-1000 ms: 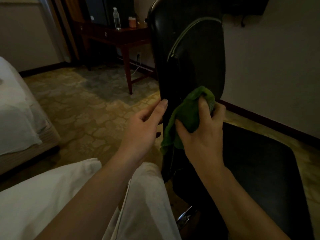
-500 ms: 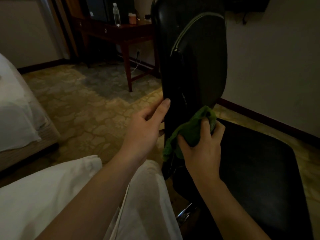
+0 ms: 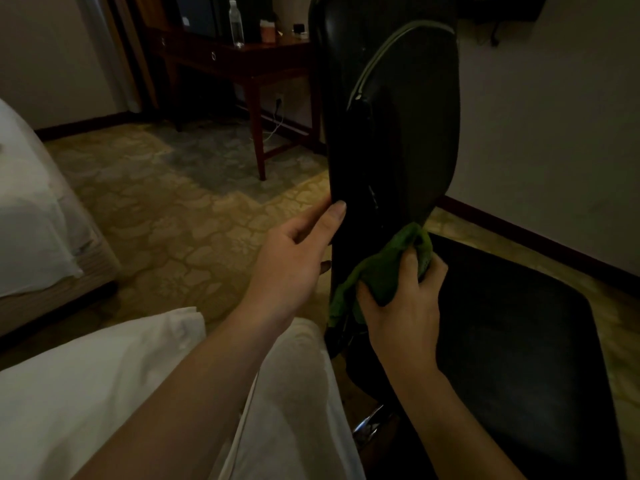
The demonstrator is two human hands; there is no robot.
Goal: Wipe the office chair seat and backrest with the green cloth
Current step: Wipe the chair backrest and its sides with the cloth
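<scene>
A black office chair stands in front of me, its tall backrest [image 3: 398, 126] upright and its flat seat [image 3: 512, 334] to the right. My right hand [image 3: 401, 303] grips the bunched green cloth [image 3: 384, 268] and presses it against the bottom of the backrest, where it meets the seat. My left hand [image 3: 298, 251] holds the backrest's left edge; the thumb lies flat on the front and the fingers reach behind, hidden.
A dark wooden desk [image 3: 242, 60] with a water bottle [image 3: 236, 24] stands behind the chair. A white bed [image 3: 31, 220] lies at the left. Patterned carpet [image 3: 173, 202] covers the floor. A wall [image 3: 554, 133] is close on the right. My white-clad leg [image 3: 284, 410] is below.
My right hand has slid the green cloth down the backrest from its middle to its base. My left hand has kept its hold on the backrest's edge.
</scene>
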